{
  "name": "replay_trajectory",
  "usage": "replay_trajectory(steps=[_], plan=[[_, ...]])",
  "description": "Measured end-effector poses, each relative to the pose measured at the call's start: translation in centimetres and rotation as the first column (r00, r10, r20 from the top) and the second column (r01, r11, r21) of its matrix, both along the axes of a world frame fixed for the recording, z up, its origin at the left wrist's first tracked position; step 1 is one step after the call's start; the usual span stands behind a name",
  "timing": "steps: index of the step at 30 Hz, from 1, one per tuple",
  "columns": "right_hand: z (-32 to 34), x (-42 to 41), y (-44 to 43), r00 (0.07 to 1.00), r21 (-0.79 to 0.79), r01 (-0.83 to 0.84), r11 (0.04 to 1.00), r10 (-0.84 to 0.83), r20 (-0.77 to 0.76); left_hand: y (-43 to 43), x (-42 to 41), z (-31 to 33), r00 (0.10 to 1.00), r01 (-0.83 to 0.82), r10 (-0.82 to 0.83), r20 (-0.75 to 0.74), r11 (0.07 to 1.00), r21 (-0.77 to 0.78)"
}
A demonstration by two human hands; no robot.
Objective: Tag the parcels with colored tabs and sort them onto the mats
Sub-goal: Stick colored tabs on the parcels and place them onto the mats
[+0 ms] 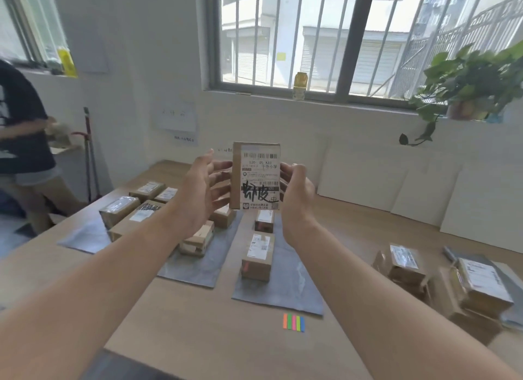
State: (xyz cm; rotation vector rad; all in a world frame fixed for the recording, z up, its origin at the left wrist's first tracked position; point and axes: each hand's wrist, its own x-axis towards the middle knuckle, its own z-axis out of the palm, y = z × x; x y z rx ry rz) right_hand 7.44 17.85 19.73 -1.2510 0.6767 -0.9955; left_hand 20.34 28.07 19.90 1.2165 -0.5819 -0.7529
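Now your right hand grips a brown cardboard parcel; your left hand touches it, fingers spread. Its white label reads "S30- 05 A33".

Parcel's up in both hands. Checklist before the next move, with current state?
1. Grip: the brown cardboard parcel with a white shipping label is held upright between the left hand and the right hand: ok.
2. Label readable: it faces the camera, unobstructed: ok.
3. Tab already on it: none on the visible face, other faces hidden: cannot tell.
4. Tabs within view: the strip of coloured paper tabs lies uncovered on the wooden table: ok.
5. Free hand to pick a tab: both are on the parcel: not ok.
6. Drop space: the nearest grey mat has bare area in front of its two parcels: ok.
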Motion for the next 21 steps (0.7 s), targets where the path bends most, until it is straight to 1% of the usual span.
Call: replay_trajectory(steps=[4,7,12,16,21], plan=[[-0.6,3.6,1.6,1.0,-0.013,0.005,1.0,-0.005,-0.002,1.7,4.0,-0.5,1.0,0.024,-0.024,-0.009,1.0,-0.018],[-1.5,7.1,2.9,1.0,0.033,0.025,0.999,-0.026,0.016,2.7,7.7,-1.4,0.998,0.058,-0.058,-0.022,0.998,-0.009],[-3.5,13.6,4.9,0.993,0.115,0.109,0.987,-0.112,0.026,3.9,14.7,-3.3,0.988,0.144,-0.142,-0.057,0.989,0.021],[-5.6,18.2,6.0,0.987,0.164,0.162,0.973,-0.164,-0.006,4.2,19.6,-5.0,0.981,0.184,-0.179,-0.073,0.981,0.066],[-8.9,21.3,6.4,0.98,0.221,0.198,0.955,-0.195,-0.038,4.4,23.3,-8.4,0.98,0.194,-0.187,-0.073,0.973,0.121]])
